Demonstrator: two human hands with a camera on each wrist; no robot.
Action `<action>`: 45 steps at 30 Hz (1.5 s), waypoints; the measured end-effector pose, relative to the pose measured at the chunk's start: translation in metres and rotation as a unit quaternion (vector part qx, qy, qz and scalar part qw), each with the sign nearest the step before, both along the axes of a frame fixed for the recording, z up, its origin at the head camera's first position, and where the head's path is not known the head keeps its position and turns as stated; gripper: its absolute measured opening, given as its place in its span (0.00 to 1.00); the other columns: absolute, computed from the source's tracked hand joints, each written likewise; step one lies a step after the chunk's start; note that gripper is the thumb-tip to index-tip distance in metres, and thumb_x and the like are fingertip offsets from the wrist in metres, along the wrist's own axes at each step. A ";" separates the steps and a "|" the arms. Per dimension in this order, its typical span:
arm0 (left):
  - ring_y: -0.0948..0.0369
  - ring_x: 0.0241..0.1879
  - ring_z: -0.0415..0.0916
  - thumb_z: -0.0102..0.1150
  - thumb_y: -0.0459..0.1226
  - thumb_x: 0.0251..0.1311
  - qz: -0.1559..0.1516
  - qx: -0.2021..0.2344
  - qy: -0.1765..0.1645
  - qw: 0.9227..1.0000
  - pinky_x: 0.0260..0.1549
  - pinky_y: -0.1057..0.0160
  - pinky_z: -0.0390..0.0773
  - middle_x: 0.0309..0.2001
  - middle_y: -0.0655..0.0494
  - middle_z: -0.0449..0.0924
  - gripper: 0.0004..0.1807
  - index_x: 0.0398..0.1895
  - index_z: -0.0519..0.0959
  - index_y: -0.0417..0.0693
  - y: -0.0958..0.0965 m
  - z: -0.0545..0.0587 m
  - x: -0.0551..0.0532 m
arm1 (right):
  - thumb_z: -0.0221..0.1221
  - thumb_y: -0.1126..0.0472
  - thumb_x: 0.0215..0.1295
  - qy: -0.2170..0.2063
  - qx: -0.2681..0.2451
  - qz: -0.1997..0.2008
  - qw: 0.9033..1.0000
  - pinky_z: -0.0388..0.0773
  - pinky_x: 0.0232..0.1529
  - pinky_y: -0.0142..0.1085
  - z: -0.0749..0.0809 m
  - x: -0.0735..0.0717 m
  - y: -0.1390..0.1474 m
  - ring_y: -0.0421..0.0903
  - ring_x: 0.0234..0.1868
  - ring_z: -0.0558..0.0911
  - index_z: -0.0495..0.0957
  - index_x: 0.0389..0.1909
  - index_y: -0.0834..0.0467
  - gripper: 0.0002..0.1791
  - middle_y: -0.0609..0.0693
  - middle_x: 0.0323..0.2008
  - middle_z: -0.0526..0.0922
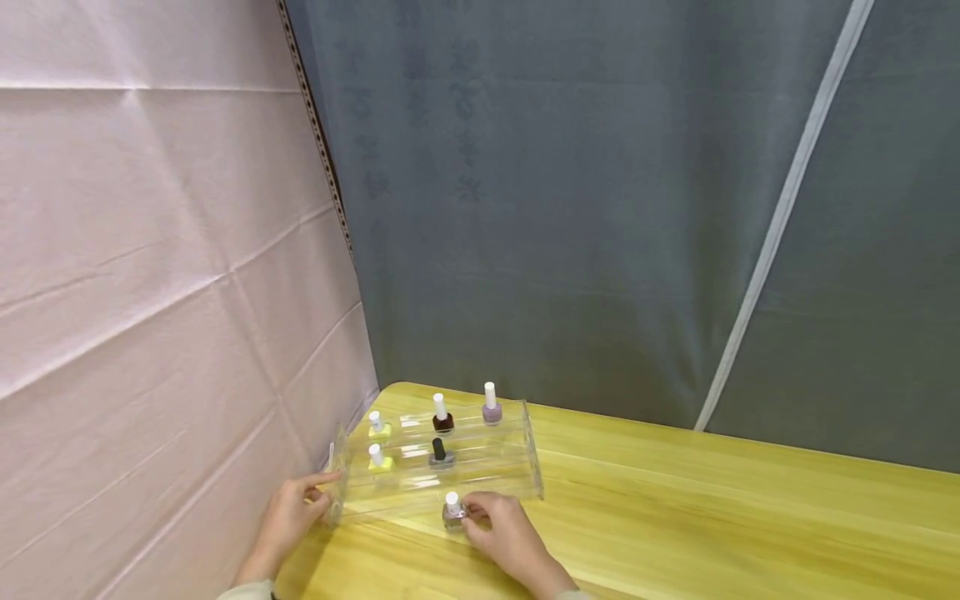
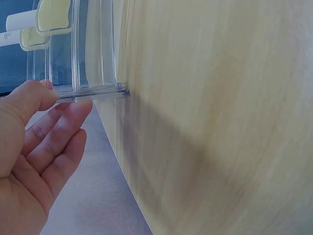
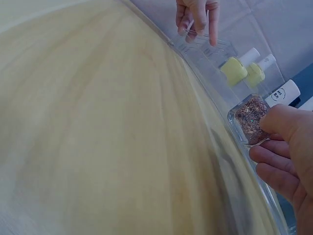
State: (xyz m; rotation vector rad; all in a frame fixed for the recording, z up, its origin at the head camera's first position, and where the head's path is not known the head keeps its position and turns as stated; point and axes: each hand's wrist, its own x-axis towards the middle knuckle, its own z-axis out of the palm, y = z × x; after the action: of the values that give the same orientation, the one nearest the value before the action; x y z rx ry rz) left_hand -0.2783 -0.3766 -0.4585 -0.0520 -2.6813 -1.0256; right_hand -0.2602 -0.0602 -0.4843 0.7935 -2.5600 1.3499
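A clear tiered display rack (image 1: 487, 477) stands on the wooden table. My left hand (image 1: 288, 512) pinches the rack's left side panel between thumb and fingers, as the left wrist view shows. With thumb and fingers, my right hand (image 1: 510, 533) holds a glitter nail polish bottle (image 3: 248, 119) with a white cap, upright at the rack's front. On the rack's tiers are two yellow nail polish bottles (image 1: 380, 464), a dark red one (image 1: 443, 422), a lilac one (image 1: 492, 412) and a greyish one (image 1: 442, 458) with a black cap.
The yellowish wooden table (image 1: 712, 508) stretches to the right of the rack. A pinkish cloth (image 1: 150, 292) hangs close along the left side, and a grey-blue curtain (image 1: 540, 208) hangs behind the table's back edge.
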 end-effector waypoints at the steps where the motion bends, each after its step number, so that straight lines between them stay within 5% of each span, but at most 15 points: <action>1: 0.68 0.07 0.53 0.59 0.24 0.47 -0.002 -0.001 0.002 1.000 0.07 0.70 0.59 0.15 0.58 0.76 0.20 0.47 0.81 0.40 0.000 0.000 0.000 | 0.61 0.66 0.57 0.004 0.002 -0.002 1.000 0.76 0.38 0.27 0.001 -0.001 0.002 0.40 0.37 0.81 0.80 0.44 0.64 0.13 0.54 0.41 0.83; 24: 0.68 0.08 0.54 0.60 0.24 0.47 0.003 -0.009 0.007 1.000 0.08 0.69 0.58 0.14 0.59 0.75 0.20 0.46 0.82 0.40 0.002 0.003 0.003 | 0.59 0.64 0.59 0.031 0.039 -0.019 0.999 0.78 0.42 0.38 0.026 -0.012 0.023 0.43 0.39 0.82 0.79 0.44 0.62 0.12 0.51 0.39 0.83; 45: 0.68 0.08 0.52 0.59 0.24 0.48 -0.004 -0.002 -0.008 1.000 0.07 0.70 0.58 0.15 0.58 0.76 0.20 0.48 0.81 0.40 0.001 0.001 0.003 | 0.59 0.69 0.58 0.082 0.060 -0.038 0.994 0.79 0.39 0.36 0.047 -0.034 0.041 0.46 0.37 0.82 0.80 0.42 0.65 0.11 0.55 0.38 0.83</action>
State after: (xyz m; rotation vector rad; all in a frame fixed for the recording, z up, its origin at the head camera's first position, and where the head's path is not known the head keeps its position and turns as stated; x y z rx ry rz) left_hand -0.2754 -0.3760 -0.4573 -0.0573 -2.6992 -1.0276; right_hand -0.2941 -0.0195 -0.4369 0.7808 -2.5324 1.0714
